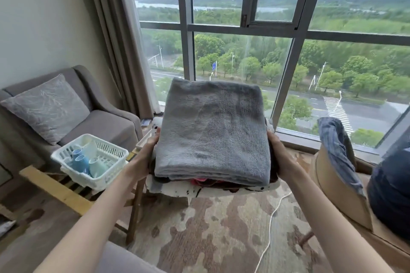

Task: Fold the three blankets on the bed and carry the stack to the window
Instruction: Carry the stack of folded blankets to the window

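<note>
Room: we face the window (241, 29), with an armchair (99, 122) and a white basket (88, 159) on our left

Stack (210, 139): folded, grey blanket (210, 117) on top, pink and spotted layers beneath, held up close before the glass

Left hand (146, 157): we grip the stack's left side, fingers tucked under, unseen

Right hand (279, 157): grips the right side likewise

Handling: soft, bulky, likely light; the layers may slide, so we judge it best supported from underneath at both sides and kept level

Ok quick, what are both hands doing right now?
Left hand: holding the left side of the blanket stack.
Right hand: holding the right side of the same stack.
</note>
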A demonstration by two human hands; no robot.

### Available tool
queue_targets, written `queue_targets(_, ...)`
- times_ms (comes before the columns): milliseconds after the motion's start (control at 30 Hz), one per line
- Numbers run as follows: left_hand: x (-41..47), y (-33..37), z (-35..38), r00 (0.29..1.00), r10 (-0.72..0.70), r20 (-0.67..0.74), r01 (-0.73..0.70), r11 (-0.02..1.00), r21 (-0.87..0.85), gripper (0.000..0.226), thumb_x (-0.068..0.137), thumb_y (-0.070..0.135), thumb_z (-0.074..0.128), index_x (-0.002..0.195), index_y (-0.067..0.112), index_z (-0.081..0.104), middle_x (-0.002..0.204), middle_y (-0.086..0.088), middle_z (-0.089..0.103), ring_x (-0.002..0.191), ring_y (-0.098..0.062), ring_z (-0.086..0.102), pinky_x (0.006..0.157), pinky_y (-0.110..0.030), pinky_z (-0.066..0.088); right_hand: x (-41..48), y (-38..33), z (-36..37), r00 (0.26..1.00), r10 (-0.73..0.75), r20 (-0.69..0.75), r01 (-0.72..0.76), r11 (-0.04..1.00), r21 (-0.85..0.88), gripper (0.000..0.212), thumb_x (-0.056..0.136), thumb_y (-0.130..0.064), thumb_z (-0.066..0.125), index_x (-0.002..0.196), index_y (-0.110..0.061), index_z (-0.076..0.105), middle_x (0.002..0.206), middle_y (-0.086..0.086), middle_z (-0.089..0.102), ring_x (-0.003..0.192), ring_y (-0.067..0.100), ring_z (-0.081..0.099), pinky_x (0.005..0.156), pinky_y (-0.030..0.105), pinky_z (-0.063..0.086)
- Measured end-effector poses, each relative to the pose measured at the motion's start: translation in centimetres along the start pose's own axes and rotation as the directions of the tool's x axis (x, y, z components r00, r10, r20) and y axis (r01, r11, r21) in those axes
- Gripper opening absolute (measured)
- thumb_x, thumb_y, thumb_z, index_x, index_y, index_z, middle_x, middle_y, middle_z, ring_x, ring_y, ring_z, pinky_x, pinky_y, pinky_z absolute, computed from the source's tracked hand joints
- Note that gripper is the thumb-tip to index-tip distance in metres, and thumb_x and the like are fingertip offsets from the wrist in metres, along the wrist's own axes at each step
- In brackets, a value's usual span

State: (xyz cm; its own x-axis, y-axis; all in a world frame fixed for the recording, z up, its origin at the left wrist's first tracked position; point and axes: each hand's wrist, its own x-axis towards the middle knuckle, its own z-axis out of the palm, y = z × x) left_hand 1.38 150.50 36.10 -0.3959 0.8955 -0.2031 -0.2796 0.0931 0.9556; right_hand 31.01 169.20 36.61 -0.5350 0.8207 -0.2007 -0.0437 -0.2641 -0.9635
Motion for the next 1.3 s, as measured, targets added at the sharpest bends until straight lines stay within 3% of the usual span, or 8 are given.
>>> queue_targets(300,21.3,3.5,0.8,0.999,0.004,0.045,-0.004,1.000,0.010,0.043,0.099,0.055,0.044,0.105,0.025,0.075,0.106,-0.002,0.074,0.095,-0.018,0.071,0.080,-0.032,0.053,21.1,-4.3,-2.8,0.999,0.032,-0.035,-0.031,0.999,0.031,0.071,0.089,-0.059,0.054,0.138,-0.008,0.045,0.130,0.020,0.060,0.116,0.035,0.061,0.103,0.052,0.046)
queue_targets(533,42.9,5.7,2.3,1.000,-0.002,0.009,0.001,0.998,0.062,0.046,0.095,0.061,0.045,0.099,0.028,0.077,0.098,-0.003,0.074,0.086,-0.014,0.071,0.067,-0.025,0.056,42.5,-7.3,-6.8,0.998,0.049,-0.032,-0.048,0.998,0.045,0.077,0.086,-0.063,0.055,0.144,-0.017,0.032,0.132,0.019,0.057,0.115,0.035,0.061,0.101,0.057,0.047)
queue_targets(733,56.3,8.5,3.2,0.999,-0.013,-0.044,0.013,1.000,-0.001,0.052,0.090,0.066,0.049,0.112,0.025,0.073,0.112,-0.005,0.073,0.098,-0.019,0.070,0.072,-0.028,0.057,56.0,-11.6,-8.1,0.998,0.019,0.057,-0.022,0.999,0.049,0.071,0.087,-0.060,0.055,0.129,-0.003,0.053,0.125,0.028,0.060,0.116,0.043,0.059,0.103,0.061,0.043)
queue_targets(833,62.4,10.4,2.7,0.998,-0.001,-0.057,0.001,1.000,-0.007,0.044,0.088,0.065,0.051,0.105,0.032,0.075,0.110,-0.001,0.074,0.092,-0.014,0.072,0.072,-0.029,0.058,62.5,-13.5,-7.8,0.999,0.000,0.043,-0.001,1.000,0.014,0.052,0.093,-0.050,0.052,0.115,-0.003,0.056,0.104,0.023,0.065,0.094,0.038,0.064,0.086,0.050,0.054)
queue_targets(967,71.7,12.2,0.9,0.998,-0.037,-0.060,0.034,0.998,-0.045,0.044,0.094,0.059,0.047,0.086,0.030,0.080,0.116,-0.006,0.063,0.080,-0.011,0.072,0.094,-0.037,0.050,71.8,-15.1,-7.4,0.996,0.004,0.092,-0.003,1.000,-0.010,0.035,0.097,-0.043,0.048,0.095,-0.010,0.058,0.080,0.007,0.064,0.067,0.019,0.065,0.056,0.029,0.052)
queue_targets(1067,78.9,13.6,-0.7,0.997,-0.050,-0.052,0.049,0.999,-0.014,0.043,0.087,0.065,0.053,0.106,0.033,0.075,0.118,-0.005,0.072,0.104,-0.020,0.070,0.085,-0.035,0.055,79.2,-15.9,-6.7,0.996,-0.007,0.089,0.009,1.000,-0.021,0.046,0.096,-0.047,0.048,0.108,-0.004,0.059,0.094,0.015,0.069,0.082,0.028,0.069,0.070,0.038,0.057)
queue_targets(1167,86.9,15.5,-2.6,0.999,-0.039,-0.036,0.037,0.998,-0.048,0.057,0.090,0.064,0.054,0.128,0.023,0.063,0.128,-0.011,0.065,0.118,-0.028,0.062,0.100,-0.045,0.048,86.8,-17.3,-5.3,0.998,-0.010,0.059,0.009,1.000,0.007,0.061,0.095,-0.050,0.049,0.126,0.002,0.052,0.120,0.028,0.062,0.106,0.040,0.063,0.095,0.055,0.050)
queue_targets(1300,96.2,19.1,-4.2,0.998,-0.055,-0.016,0.054,0.997,-0.052,0.064,0.091,0.066,0.049,0.125,0.014,0.065,0.120,-0.012,0.068,0.110,-0.028,0.065,0.099,-0.044,0.048,95.9,-19.3,-3.7,0.999,-0.032,0.037,0.032,0.999,0.010,0.060,0.095,-0.048,0.048,0.123,0.004,0.054,0.121,0.033,0.059,0.101,0.042,0.063,0.096,0.060,0.048)
